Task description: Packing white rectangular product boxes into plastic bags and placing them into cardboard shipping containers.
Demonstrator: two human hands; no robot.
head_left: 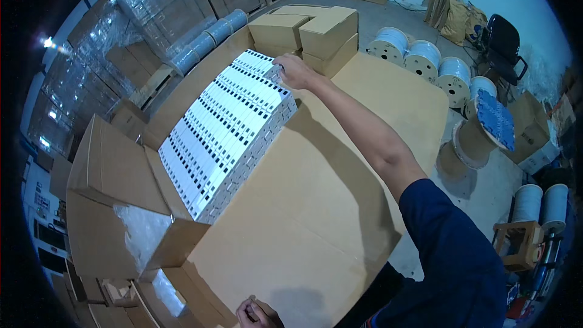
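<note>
A big stack of long white boxes with black marks lies in rows on a cardboard-covered table. My right hand reaches far out to the stack's far end and grips the end of one white box on the top layer. My left hand is at the picture's lower edge, fingers curled on the near edge of the cardboard sheet. The right arm wears a dark blue short sleeve.
Closed cardboard cartons stand beyond the stack. An open carton with plastic wrap is at the left. White cable spools sit on the floor at the right, with a black chair behind them. Wrapped pallets stand at the back left.
</note>
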